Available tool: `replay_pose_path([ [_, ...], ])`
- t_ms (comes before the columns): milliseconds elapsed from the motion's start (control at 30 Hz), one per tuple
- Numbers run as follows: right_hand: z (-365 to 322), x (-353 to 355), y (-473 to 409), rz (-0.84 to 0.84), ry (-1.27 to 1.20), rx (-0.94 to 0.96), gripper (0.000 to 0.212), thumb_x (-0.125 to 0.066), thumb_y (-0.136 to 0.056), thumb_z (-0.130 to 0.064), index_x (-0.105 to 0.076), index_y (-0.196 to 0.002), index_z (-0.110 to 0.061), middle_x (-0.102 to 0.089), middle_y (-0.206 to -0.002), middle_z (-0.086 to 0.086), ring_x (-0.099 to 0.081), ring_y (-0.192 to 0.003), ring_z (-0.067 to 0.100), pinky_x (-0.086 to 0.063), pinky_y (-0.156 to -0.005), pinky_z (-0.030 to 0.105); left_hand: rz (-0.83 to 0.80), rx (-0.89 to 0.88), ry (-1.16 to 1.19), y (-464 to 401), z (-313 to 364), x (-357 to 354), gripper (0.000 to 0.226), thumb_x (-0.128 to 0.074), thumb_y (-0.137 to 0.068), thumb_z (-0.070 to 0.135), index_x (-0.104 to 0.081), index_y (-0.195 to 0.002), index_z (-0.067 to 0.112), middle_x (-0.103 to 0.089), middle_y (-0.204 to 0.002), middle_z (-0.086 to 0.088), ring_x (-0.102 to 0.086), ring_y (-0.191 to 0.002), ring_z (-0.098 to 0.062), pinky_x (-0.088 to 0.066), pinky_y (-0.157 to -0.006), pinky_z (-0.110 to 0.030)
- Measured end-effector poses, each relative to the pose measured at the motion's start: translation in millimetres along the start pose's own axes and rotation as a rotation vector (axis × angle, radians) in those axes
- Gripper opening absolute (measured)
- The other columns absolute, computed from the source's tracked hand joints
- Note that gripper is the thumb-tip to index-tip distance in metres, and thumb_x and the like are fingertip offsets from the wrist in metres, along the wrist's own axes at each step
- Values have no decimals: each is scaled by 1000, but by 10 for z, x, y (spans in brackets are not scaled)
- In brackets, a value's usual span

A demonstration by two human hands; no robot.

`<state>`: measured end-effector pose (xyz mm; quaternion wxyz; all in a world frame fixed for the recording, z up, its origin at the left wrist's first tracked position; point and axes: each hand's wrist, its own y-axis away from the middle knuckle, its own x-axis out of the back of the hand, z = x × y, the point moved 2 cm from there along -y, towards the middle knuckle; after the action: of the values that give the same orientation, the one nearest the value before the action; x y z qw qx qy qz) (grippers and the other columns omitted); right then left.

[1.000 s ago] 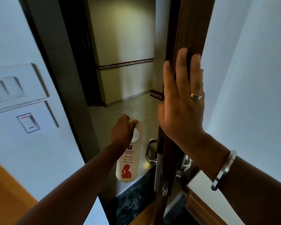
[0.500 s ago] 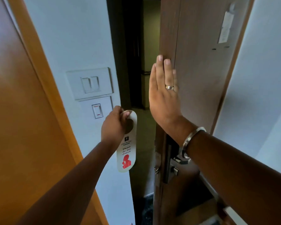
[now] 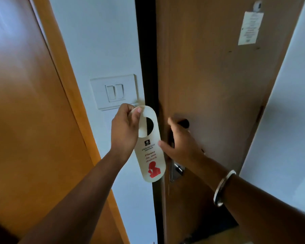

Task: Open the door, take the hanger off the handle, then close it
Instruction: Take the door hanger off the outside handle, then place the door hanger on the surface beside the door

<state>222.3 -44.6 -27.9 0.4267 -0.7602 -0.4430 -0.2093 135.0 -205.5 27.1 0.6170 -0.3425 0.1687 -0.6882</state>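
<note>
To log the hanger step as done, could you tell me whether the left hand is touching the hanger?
Touching. The head view shows the left hand pinching the hanger at its top edge, thumb pressed on its face beside the hole.

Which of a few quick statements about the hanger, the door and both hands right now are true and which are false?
1. The left hand holds the hanger by its top, beside the hole. True.
2. The hanger hangs on the door handle. False: it is off the handle, held in the air.
3. The right hand rests on the door at the handle. True.
4. The hanger's print is blue. False: the lettering and figure are red.
5. The switch plate is on the wall left of the door. True.
</note>
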Motion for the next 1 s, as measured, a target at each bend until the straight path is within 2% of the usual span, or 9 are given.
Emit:
replay_pose_path([
  [133, 466, -69, 142, -188, -424, -251, 39, -66, -84, -48, -58, -116, -28, -71, -114, -2, -70, -95, 13, -61, -81, 45, -25, 38, 132, 9, 142, -376, 25, -51, -100, 47, -48, -81, 30, -64, -79, 0, -64, -70, -14, -52, -56, -24],
  [233, 919, 146, 235, -120, -448, -379, 18, -69, -88, -36, -62, -100, -24, -73, -101, 1, -72, -90, 18, -61, -80, 50, -77, 35, 179, 46, 244, -820, 28, -53, -100, 43, -48, -81, 23, -60, -75, -1, -60, -66, -11, -51, -58, -25],
  [300, 1212, 359, 293, -101, -391, -434, 17, -68, -89, -37, -62, -101, -25, -73, -100, -2, -72, -88, 15, -62, -80, 45, -135, 61, 203, 88, 277, -1138, 26, -54, -100, 41, -49, -82, 23, -61, -77, -1, -62, -69, -15, -52, -58, -27],
  [433, 1968, 889, 452, -97, -256, -555, 16, -66, -91, -35, -62, -99, -23, -72, -93, -4, -71, -78, 9, -61, -67, 30, -283, 97, 157, 210, 301, -1923, 19, -54, -101, 37, -54, -84, 29, -64, -77, 5, -60, -64, 1, -45, -49, -12],
  [500, 2466, 1156, 616, -97, -214, -643, 12, -64, -93, -31, -61, -96, -20, -71, -90, -2, -71, -77, 11, -60, -68, 30, -394, 155, 166, 338, 280, -2432, 13, -56, -100, 29, -61, -89, 24, -65, -77, 2, -59, -61, -3, -46, -48, -14],
  [600, 3284, 1545, 956, -125, -169, -744, 12, -60, -96, -23, -61, -91, -13, -70, -91, 2, -67, -74, 12, -56, -64, 25, -515, 333, 177, 624, 198, -3363, 16, -59, -100, 19, -67, -105, 6, -70, -90, -13, -65, -68, -18, -56, -55, -32],
  [767, 4599, 2018, 1698, -199, -97, -945, 22, -58, -97, -22, -60, -75, -23, -67, -80, -4, -64, -64, 5, -45, -51, 14, -746, 659, 173, 1439, 100, -4968, 20, -61, -99, 21, -68, -113, 9, -71, -100, -6, -70, -83, -23, -62, -70, -35],
  [867, 5330, 2140, 2212, -242, -65, -1072, 23, -58, -97, -20, -60, -74, -21, -64, -78, -4, -64, -65, 8, -43, -49, 12, -861, 814, 193, 1966, 51, -5745, 9, -62, -98, 21, -69, -103, 19, -70, -101, -3, -67, -90, -18, -56, -65, -26],
  [1000, 6065, 2176, 2896, -325, -25, -1193, 20, -56, -97, -20, -62, -78, -22, -61, -75, -8, -56, -64, 1, -39, -47, 11, -1008, 928, 147, 2700, -100, -6515, 12, -60, -99, 18, -67, -109, 15, -67, -91, -4, -60, -81, -15, -51, -67, -26],
])
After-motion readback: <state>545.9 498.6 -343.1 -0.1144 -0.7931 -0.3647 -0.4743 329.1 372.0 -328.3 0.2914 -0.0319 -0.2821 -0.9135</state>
